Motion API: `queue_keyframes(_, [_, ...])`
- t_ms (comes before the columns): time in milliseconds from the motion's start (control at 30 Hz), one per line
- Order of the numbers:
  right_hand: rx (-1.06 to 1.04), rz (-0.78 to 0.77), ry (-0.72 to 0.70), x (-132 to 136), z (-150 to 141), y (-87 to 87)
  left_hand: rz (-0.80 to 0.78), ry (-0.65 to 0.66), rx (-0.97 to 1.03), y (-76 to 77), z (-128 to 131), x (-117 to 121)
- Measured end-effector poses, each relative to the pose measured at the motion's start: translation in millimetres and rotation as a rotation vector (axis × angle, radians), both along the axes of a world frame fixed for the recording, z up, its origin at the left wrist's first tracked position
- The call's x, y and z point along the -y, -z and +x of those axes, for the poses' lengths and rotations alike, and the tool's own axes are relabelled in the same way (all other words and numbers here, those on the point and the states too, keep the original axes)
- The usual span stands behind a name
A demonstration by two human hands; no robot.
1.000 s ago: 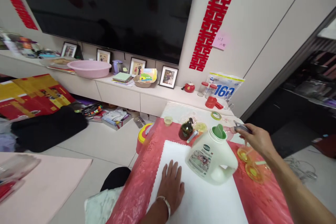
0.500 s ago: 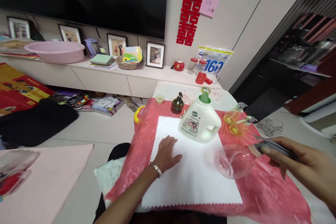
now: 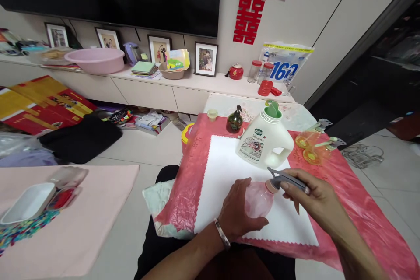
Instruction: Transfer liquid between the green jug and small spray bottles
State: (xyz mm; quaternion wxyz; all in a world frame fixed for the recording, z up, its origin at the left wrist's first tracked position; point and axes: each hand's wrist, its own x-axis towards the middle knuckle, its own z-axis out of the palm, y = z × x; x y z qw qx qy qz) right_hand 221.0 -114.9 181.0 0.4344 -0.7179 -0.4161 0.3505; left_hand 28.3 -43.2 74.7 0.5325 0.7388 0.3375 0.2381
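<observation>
My left hand curves around the round body of a clear pink spray bottle, fingers on the far side and thumb on the near side. The bottle is tilted over a white scallop-edged mat. My right hand grips its grey trigger head, whose collar sits at the bottle's neck. Just beyond stands a large cream detergent jug with a green spout at its open mouth. A dark green pump bottle is to the jug's left.
Two spray bottles with yellow liquid, one nearer and one farther, stand right of the jug. A small cup is at the back left of the red table cover. On the left, a pink-covered table holds a white tray.
My right hand has brought the pink spray bottle leftward from the right side to over the mat. My left hand has moved from above the mat onto the bottle's body. The view has shifted.
</observation>
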Motion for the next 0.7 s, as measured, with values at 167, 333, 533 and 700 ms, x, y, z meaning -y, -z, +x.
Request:
queue_keyframes(167, [-0.499, 0.174, 0.126, -3.0, 8.3, 42.8, -0.27, -0.028, 0.124, -0.7, -5.8, -0.6])
queue_keyframes(333, [-0.528, 0.244, 0.12, 2.1, -17.4, 83.6, -0.454, 0.116, 0.233, -3.8, -8.3, 5.6])
queue_keyframes(533, [-0.535, 0.3, 0.108, 6.6, -34.2, 83.3, -0.456, 0.128, 0.194, -5.9, -7.2, 13.7])
queue_keyframes(700, [-0.567, 0.343, 0.167, 5.3, -35.4, 82.3, -0.484, 0.164, 0.18, 2.2, -6.0, 13.1])
